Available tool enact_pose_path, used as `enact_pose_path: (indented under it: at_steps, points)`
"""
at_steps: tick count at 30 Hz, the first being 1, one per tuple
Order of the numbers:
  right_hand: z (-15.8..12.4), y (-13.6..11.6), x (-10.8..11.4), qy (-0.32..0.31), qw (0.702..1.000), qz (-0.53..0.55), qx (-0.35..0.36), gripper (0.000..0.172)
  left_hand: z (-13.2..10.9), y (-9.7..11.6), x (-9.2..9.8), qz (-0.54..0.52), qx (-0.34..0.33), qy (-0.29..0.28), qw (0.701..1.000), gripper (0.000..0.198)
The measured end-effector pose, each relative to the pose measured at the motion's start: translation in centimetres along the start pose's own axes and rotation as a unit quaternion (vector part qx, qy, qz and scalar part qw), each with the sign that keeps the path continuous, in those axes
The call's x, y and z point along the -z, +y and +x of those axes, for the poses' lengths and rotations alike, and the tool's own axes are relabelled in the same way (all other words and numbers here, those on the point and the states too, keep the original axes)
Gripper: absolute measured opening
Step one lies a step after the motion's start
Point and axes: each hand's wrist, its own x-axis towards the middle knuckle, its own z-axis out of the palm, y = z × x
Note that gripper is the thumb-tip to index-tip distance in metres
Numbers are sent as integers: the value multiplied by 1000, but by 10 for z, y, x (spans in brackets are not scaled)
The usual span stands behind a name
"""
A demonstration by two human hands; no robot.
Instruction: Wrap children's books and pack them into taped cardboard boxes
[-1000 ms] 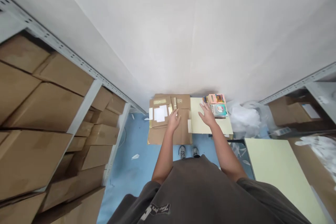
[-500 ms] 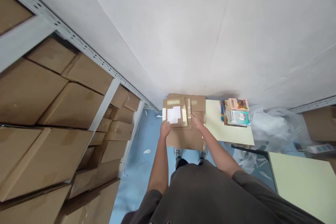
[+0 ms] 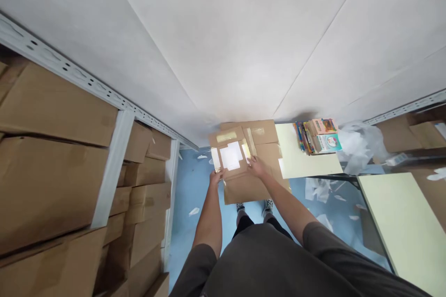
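Straight ahead, low against the white wall, a pile of flattened cardboard [image 3: 244,189] lies beside a pale table [image 3: 306,164]. On top of the pile sits a smaller cardboard piece [image 3: 223,145] with white labels [image 3: 232,156] stuck on it. The left hand [image 3: 216,177] is at that piece's near left corner, fingers curled over the edge in what looks like a grip, though it is small in the view. The right hand [image 3: 257,167] lies open, palm down, on the cardboard just right of the labels. A stack of books [image 3: 318,135] stands at the table's far end, with crumpled plastic wrap [image 3: 360,146] beside it. Shelves [image 3: 113,167] packed with brown boxes [image 3: 52,171] fill the left side, above a blue floor [image 3: 188,195].
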Motion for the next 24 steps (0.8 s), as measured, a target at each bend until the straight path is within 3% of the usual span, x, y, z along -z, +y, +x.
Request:
enact_pose_path:
  at_steps: [2, 4, 7, 9, 13, 17, 21, 24]
  points:
    - [-1, 20, 5, 65, 996, 14, -52, 65, 6, -1, 6, 13, -23, -6, 1000, 41]
    - [-6, 49, 16, 126, 980, 14, -153, 65, 13, -1, 8, 36, -57, -20, 998, 40]
    - [-16, 93, 30, 106, 944, 34, -312, 74, 22, -1, 5, 78, -93, -43, 992, 40]
    - [-20, 112, 35, 89, 939, 39, -331, 75, 25, -2, 2, 104, -102, -53, 988, 41]
    - [-21, 118, 35, 63, 947, 30, -313, 70, 25, -1, -1, 118, -109, -55, 985, 38]
    - [-22, 99, 29, 52, 967, -1, -251, 68, 19, 5, -3, 170, -123, -37, 977, 37]
    - [-16, 58, 14, 61, 993, -24, -93, 79, 8, 11, -7, 296, -162, 64, 939, 31]
    - [-10, 32, 2, 4, 998, -26, -56, 85, 0, 12, -3, 340, -145, 112, 922, 23]
